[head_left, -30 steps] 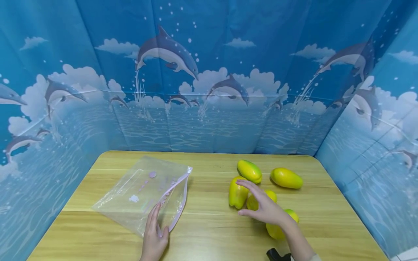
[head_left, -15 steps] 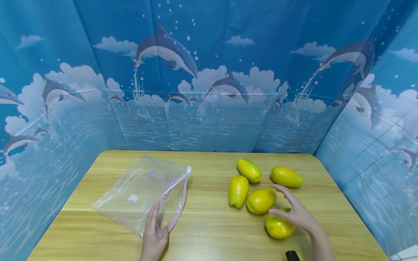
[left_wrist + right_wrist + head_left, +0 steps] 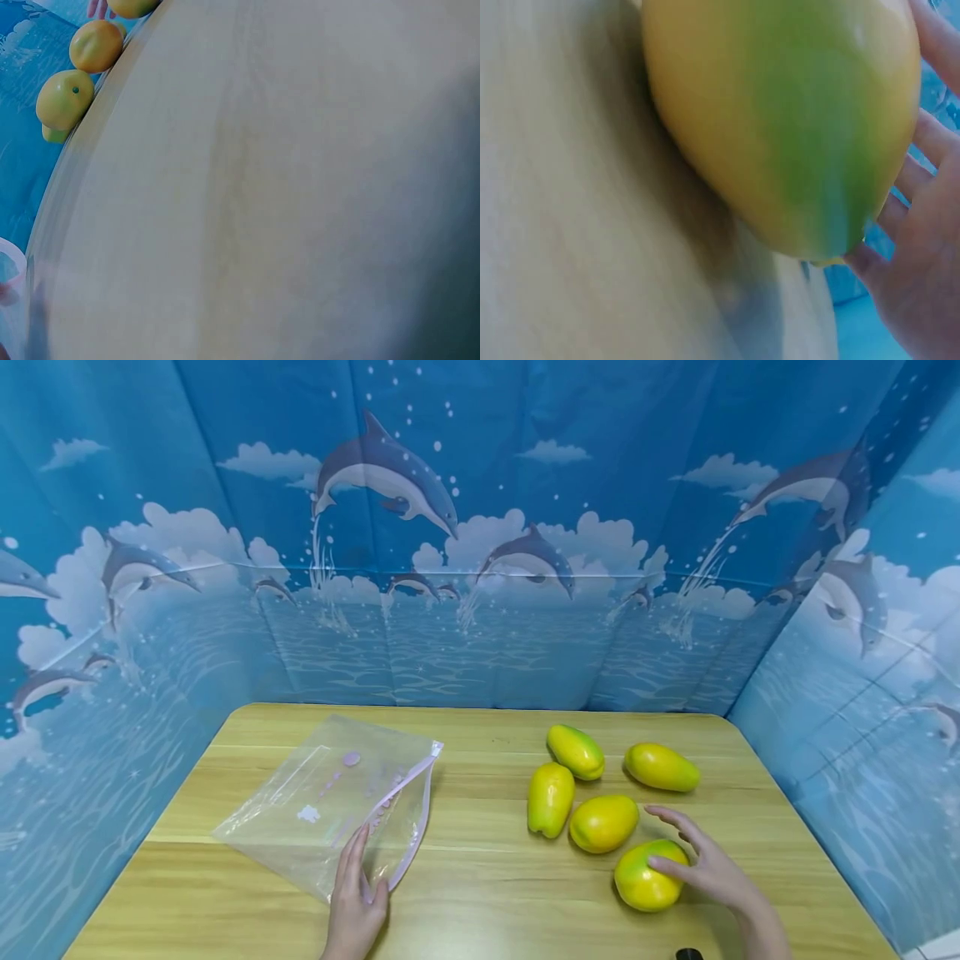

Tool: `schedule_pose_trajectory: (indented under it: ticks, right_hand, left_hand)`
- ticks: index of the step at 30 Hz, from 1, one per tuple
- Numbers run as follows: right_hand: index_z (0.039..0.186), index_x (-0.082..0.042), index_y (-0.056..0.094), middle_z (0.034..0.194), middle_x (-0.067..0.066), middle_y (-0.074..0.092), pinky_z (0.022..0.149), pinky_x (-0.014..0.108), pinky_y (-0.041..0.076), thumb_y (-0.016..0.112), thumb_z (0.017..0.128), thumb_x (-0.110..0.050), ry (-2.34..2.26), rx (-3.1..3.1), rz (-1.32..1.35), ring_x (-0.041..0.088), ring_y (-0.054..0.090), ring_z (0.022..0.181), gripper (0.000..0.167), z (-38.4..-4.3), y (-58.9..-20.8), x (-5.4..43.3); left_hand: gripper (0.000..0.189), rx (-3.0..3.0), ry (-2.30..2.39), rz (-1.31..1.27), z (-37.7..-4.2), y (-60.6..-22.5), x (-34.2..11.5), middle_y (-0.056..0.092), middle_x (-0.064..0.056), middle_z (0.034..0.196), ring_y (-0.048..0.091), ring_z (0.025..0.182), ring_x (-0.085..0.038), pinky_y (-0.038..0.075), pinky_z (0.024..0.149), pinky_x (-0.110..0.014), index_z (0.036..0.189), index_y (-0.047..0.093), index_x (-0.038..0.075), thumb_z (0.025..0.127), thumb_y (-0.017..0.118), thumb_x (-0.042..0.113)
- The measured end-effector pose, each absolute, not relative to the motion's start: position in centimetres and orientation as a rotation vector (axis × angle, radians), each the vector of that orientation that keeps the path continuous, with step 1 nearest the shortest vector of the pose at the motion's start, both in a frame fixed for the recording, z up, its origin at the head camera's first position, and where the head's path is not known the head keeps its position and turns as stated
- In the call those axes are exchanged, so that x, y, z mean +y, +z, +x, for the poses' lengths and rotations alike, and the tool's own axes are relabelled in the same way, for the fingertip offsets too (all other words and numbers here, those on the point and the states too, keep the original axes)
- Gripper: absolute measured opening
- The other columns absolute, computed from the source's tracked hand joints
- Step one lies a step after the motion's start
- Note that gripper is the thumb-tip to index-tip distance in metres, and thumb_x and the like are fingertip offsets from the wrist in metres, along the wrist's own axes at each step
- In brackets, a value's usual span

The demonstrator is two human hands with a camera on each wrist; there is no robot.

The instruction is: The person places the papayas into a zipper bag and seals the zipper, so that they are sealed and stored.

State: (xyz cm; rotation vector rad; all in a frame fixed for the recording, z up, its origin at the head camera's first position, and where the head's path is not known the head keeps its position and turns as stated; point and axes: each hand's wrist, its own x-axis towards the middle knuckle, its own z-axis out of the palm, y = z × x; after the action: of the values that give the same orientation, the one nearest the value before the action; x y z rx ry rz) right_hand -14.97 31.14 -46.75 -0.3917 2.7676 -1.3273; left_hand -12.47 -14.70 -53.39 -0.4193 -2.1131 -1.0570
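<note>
right hand (image 3: 708, 870) is at the front mango (image 3: 643, 887); fingers apart, not clamped, thumb over the fruit's top right. wrist view has the fingers straight along its side; can't tell whether they touch. left hand (image 3: 356, 906) rests on the clear bag (image 3: 292, 814) by its pink zip edge, fingers straight. bag lies flat on the counter (image 3: 517, 902), left side, mouth facing right.

four more mangoes, all on the right half: middle mango (image 3: 604, 823) just beyond the front one, upright mango (image 3: 551, 800) left of that, back mango (image 3: 575, 752) behind it, far right mango (image 3: 662, 767) apart from the rest. black item (image 3: 689, 954) cut off at the bottom edge. dolphin curtain (image 3: 480, 643) behind.
</note>
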Motion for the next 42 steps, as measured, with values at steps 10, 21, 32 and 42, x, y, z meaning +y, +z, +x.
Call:
schedule_pose_trajectory:
  ticks: [10,21,32,42]
  right_hand:
    - [0.132,-0.004,0.044,0.132,0.022,0.044,0.091,0.053,0.036,0.055,0.09,-0.015,-1.365,2.618,-0.34,-0.014,0.034,0.108,0.044,-14.4,-47.2,32.1]
    - [0.127,0.001,0.048,0.124,-0.005,0.054,0.082,0.011,0.035,0.051,0.091,-0.009,-1.448,2.555,-0.407,-0.013,0.04,0.106,0.037,-13.7,-48.2,33.2]
    - [0.138,0.004,0.029,0.124,-0.032,0.041,0.081,0.015,0.04,0.052,0.09,-0.006,-1.481,2.305,-0.441,-0.013,0.038,0.108,0.054,-13.2,-48.2,34.5]
    - [0.137,0.006,0.028,0.123,-0.031,0.042,0.087,0.007,0.037,0.052,0.091,-0.008,-1.522,2.278,-0.395,-0.014,0.039,0.109,0.054,-13.2,-48.5,34.2]
  left_hand:
    - [0.093,-2.11,-1.06,-0.422,-12.5,-53.5,-14.6,0.039,-0.029,0.129,0.021,0.132,0.0,0.015,0.108,-0.011,0.135,0.032,-0.01,0.049,0.065,-0.026]
    - [0.094,-2.118,-1.059,-0.417,-12.5,-53.6,-14.7,0.039,-0.028,0.129,0.02,0.132,0.0,0.015,0.107,-0.01,0.135,0.032,-0.01,0.049,0.065,-0.027]
    - [0.094,-2.137,-1.082,-0.397,-12.4,-53.5,-14.6,0.038,-0.027,0.13,0.02,0.132,0.001,0.014,0.107,-0.009,0.136,0.031,-0.008,0.05,0.064,-0.027]
    - [0.093,-2.12,-1.051,-0.42,-12.5,-53.5,-14.6,0.038,-0.029,0.129,0.019,0.133,0.0,0.014,0.108,-0.01,0.135,0.031,-0.011,0.049,0.064,-0.027]
